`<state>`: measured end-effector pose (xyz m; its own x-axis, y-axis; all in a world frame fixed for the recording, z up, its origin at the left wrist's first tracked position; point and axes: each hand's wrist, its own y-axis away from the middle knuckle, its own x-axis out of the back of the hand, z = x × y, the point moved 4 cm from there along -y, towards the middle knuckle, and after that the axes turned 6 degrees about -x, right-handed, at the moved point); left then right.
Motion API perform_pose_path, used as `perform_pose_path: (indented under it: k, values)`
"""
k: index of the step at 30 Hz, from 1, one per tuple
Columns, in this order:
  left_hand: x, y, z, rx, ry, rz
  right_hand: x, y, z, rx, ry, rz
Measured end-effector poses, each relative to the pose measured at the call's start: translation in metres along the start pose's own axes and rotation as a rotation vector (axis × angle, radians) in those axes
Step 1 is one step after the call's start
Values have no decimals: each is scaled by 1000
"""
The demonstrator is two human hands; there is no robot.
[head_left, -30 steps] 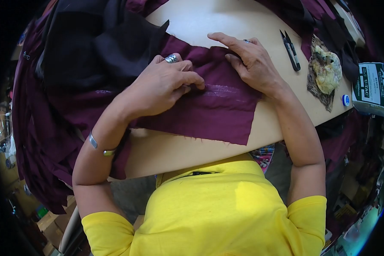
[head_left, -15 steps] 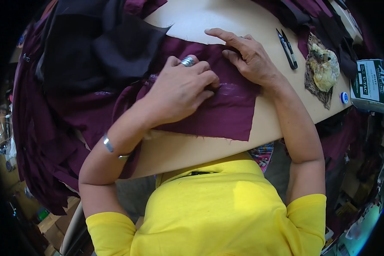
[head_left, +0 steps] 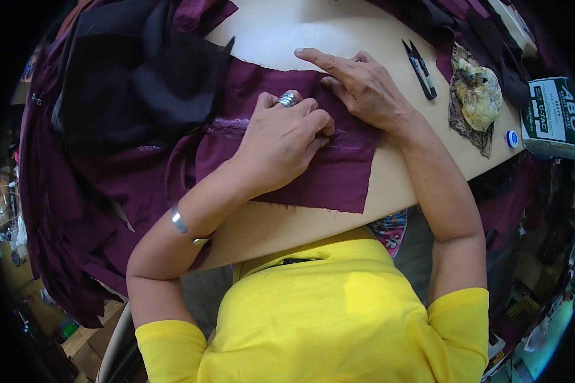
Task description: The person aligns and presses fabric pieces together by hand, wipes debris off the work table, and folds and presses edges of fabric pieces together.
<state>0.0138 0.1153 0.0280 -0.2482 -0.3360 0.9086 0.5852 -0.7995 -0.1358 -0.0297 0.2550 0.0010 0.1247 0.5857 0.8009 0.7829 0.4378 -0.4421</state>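
A piece of maroon cloth (head_left: 342, 188) with a frayed edge lies flat on the table, with pale whitish lines on it. My left hand (head_left: 287, 137), wearing silver rings, rests on this cloth with its fingers curled together beside a pale line. Whatever those fingertips may grip is hidden beneath them. On the cloth's upper right side lies my right hand (head_left: 370, 92), index finger stretched out and thumb apart. A whitish strip (head_left: 230, 123) shows on the cloth to the left of my left hand.
Black cloth (head_left: 140, 83) is heaped at the left over more maroon fabric. To the right, thread snips (head_left: 430, 89) lie near a crumpled yellowish bundle (head_left: 479, 96), a small blue-and-white round item (head_left: 512, 138) and a green-and-white box (head_left: 556, 118). The beige table (head_left: 281, 226) ends before my body.
My left hand has shifted slightly right and down over the cloth, uncovering more of the whitish strip. The right hand keeps its pose. The whole view has shifted a little.
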Motion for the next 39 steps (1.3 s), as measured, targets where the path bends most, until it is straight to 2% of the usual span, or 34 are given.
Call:
perform_pose_path:
  k: [2, 8, 11, 14, 18, 21, 24, 27, 30, 34, 36, 39]
  values:
    - [-3, -3, -2, 51, 30, -20, 0, 0, 0, 15, 26, -7]
    - [2, -6, -9, 21, 257, -174, -3, 2, -2, 86, 20, 52]
    - [1, -6, 1, -4, 60, -59, 0, 1, 0, 38, 14, -2]
    - [-7, -10, 5, 11, 29, 22, 2, 1, -1, 17, 26, 2]
    - [-6, -13, -3, 54, 166, -92, 5, 1, -4, 11, 42, -21]
    - [-4, -11, 0, 43, 148, -185, 3, 1, -3, 26, 47, -23]
    - [-6, -6, -3, 4, 228, -15, 6, 0, -2, -13, 51, -7]
    - [-6, -5, -2, 52, 213, 88, 6, 1, -1, -17, 39, 24]
    - [-8, -10, 4, -2, 45, 35, 7, 1, -1, -16, 16, 42]
    - [-10, -15, 6, -31, -17, 26, 7, 1, 4, -14, 9, 55]
    - [-11, -17, 5, -35, -2, 8, 7, 1, 3, 1, 51, -11]
    - [-6, -21, 10, -14, 23, -176, 5, 3, 3, 35, 91, -1]
